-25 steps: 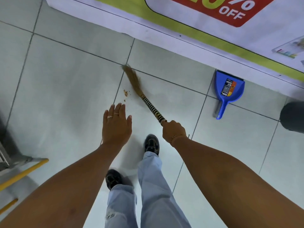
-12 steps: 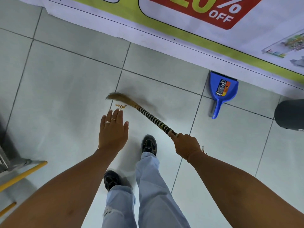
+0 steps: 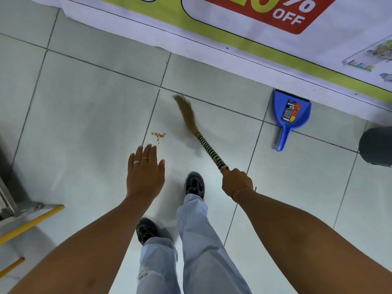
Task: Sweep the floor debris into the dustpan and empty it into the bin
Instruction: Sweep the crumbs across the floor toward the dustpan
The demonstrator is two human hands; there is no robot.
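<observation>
My right hand [image 3: 236, 182] grips the striped handle of a short straw broom [image 3: 196, 131], whose blurred brown bristles point up and away to the right of a small pile of orange-brown debris [image 3: 158, 135] on the white tiles. My left hand [image 3: 145, 174] hovers flat and empty, fingers apart, just below the debris. A blue dustpan [image 3: 289, 114] with a label lies on the floor by the wall at the right, handle toward me. The dark rounded bin [image 3: 376, 148] shows at the right edge, partly cut off.
A white, green and red sale banner [image 3: 233, 28] runs along the wall at the top. A metal frame [image 3: 12, 200] with yellow bars [image 3: 31, 224] stands at the lower left. My legs in light jeans and dark shoes [image 3: 194, 184] are below the hands.
The broom head swung from lying left over the debris to pointing up and right of it. The debris pile stays just above my left hand.
</observation>
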